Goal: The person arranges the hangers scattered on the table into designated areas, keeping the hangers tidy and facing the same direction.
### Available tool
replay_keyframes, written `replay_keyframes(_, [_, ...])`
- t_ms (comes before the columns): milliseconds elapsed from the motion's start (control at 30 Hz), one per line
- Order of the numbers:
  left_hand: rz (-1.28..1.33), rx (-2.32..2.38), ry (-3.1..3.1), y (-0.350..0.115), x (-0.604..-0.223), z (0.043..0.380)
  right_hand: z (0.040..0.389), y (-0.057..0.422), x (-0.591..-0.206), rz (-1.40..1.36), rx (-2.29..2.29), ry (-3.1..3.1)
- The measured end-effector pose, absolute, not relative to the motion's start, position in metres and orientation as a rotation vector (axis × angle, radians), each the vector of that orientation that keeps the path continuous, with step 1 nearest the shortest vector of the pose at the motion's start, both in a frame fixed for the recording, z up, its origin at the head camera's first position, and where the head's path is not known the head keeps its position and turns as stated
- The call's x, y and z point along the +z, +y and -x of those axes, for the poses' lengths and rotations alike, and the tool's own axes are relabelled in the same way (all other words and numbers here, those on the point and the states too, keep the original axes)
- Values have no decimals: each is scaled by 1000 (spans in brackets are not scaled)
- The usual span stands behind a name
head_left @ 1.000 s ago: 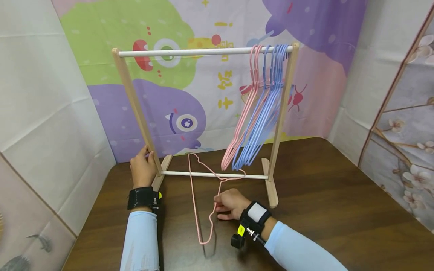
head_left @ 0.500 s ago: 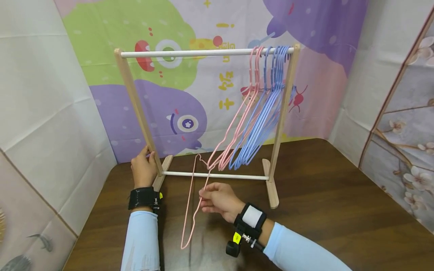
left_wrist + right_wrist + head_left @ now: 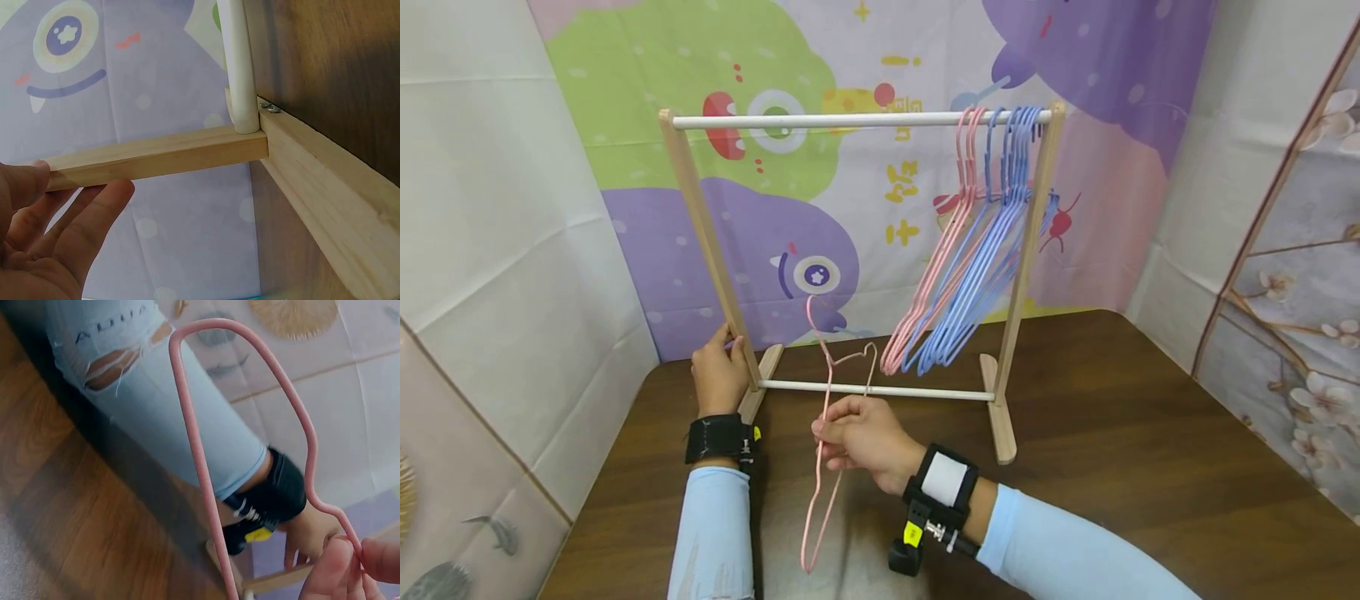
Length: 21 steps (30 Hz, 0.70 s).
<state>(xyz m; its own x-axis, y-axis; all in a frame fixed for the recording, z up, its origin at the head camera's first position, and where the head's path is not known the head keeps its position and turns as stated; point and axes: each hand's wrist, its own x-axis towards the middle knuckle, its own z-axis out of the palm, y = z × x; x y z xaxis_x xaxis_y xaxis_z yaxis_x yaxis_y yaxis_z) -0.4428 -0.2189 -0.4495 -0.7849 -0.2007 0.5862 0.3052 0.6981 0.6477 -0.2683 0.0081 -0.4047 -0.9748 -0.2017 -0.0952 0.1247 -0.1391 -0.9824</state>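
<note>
My left hand (image 3: 718, 375) pinches the left wooden post (image 3: 702, 229) of a small clothes rack low down, thumb on one side and fingers on the other. The left wrist view shows that post (image 3: 162, 159) meeting the foot (image 3: 331, 194) and the white lower bar (image 3: 240, 69). My right hand (image 3: 872, 442) pinches one side of a pink hanger (image 3: 197, 444) between thumb and fingers. Its hook (image 3: 809, 310) points up, and the hanger stands on end in front of the lower bar. Part of its frame is hidden behind my right hand.
Pink hangers (image 3: 931, 275) and several blue hangers (image 3: 981, 283) hang together at the right end of the white top rail (image 3: 812, 122). The rack stands on a brown wooden table (image 3: 1112, 433), before a cartoon-printed cloth (image 3: 880, 275).
My right hand has moved left and slightly up with the pink hanger, turning it so the hook now points up at the left. My left hand stays on the post.
</note>
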Motion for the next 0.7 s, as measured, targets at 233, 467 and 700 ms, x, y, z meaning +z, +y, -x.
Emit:
replay_keyframes(233, [72, -1034, -2251, -218, -448, 442, 258, -2, -385, 236, -2285, 1868])
replay_keyframes(467, [94, -1030, -2243, -216, -447, 440, 246, -11, -358, 374, -2406, 1731])
replay_keyframes(700, [106, -1032, -2227, -217, -448, 440, 237, -15, -327, 423, -2489, 1712])
